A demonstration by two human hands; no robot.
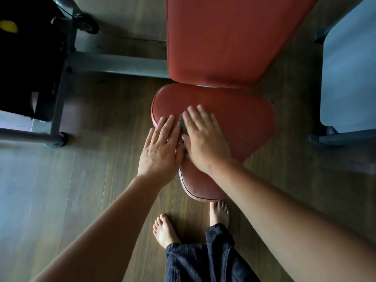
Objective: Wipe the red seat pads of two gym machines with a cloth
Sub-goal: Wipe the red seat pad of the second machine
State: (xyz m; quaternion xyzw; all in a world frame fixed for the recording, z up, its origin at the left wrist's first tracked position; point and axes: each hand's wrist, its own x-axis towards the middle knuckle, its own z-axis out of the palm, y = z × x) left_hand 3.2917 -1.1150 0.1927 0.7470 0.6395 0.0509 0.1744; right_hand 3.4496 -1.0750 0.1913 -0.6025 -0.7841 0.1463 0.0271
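A red seat pad of a gym machine lies in the middle of the view, with the red back pad rising behind it. My right hand lies flat with straight fingers on a dark grey cloth, pressing it onto the seat pad; only a strip of cloth shows at the hand's left side. My left hand rests flat with straight fingers on the seat pad's left edge, beside the right hand.
Grey steel frame bars and a black weight stack stand to the left. Another grey machine frame is at the right edge. The floor is wood. My bare feet stand just below the seat's front tip.
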